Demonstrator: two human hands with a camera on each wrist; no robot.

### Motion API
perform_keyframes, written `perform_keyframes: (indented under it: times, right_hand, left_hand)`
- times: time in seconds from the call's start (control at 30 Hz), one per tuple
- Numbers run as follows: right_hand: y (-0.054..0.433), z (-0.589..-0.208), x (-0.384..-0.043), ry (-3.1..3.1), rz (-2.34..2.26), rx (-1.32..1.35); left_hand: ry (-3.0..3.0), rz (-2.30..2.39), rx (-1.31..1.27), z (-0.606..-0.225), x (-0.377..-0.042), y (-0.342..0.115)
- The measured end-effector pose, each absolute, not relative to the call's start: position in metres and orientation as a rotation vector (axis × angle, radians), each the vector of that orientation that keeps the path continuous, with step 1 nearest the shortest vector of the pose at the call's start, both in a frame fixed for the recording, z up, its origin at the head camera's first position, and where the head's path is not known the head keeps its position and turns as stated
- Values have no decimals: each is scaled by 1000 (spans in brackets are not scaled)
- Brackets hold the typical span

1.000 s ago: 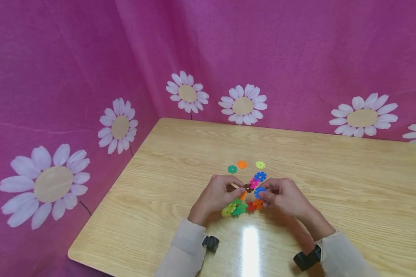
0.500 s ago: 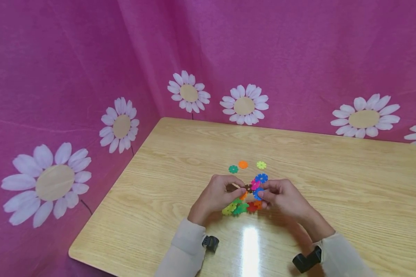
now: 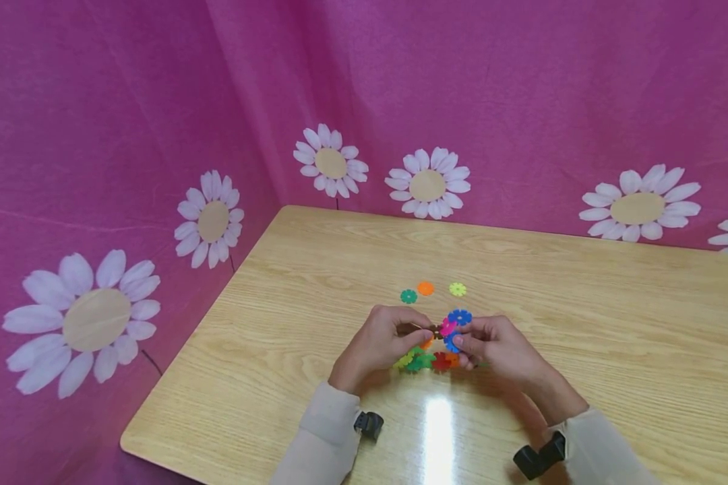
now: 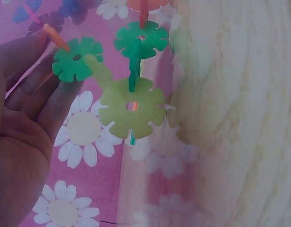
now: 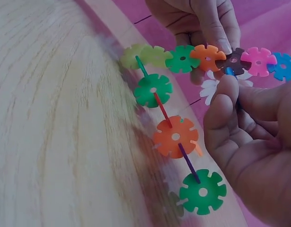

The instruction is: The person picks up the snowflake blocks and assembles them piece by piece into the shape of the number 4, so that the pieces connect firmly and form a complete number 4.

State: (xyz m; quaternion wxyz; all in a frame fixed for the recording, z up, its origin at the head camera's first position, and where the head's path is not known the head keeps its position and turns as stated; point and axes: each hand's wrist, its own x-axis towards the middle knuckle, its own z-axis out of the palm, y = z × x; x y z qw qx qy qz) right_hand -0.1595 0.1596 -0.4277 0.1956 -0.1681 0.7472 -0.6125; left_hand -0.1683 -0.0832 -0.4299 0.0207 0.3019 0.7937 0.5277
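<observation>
My left hand [image 3: 382, 343] pinches a chain of slotted, flower-shaped plastic discs near its brown disc [image 5: 233, 56]. Between the thumb and fingers of my right hand [image 3: 503, 347] is a blue disc [image 3: 451, 342], its edge right at the brown one in the right wrist view. Past the brown disc, the chain runs on to a pink disc [image 5: 259, 61] and another blue disc [image 5: 283, 66]. On the other side come an orange disc [image 5: 208, 58], a green disc [image 5: 183, 58] and yellow-green ones [image 4: 132, 118]. From there a branch hangs through green, red, orange and purple discs to a green end disc [image 5: 202, 179].
Three loose discs lie beyond the hands on the wooden table [image 3: 279, 289]: one green [image 3: 408, 296], one orange [image 3: 425, 288], one yellow-green [image 3: 458, 289]. A pink curtain [image 3: 491, 81] printed with daisies borders the table's back and left edges.
The chain's pink and blue end has come slightly closer and to the right, beside my right fingers. The held blue disc has shifted slightly toward me. My left hand barely moves.
</observation>
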Motion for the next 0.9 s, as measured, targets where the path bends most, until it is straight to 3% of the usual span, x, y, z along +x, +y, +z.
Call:
perform_keyframes:
  times: [0.9]
  right_hand:
    - [143, -435, -158, 1956, -1878, -315]
  left_hand:
    - [2549, 1629, 950, -430, -167, -81]
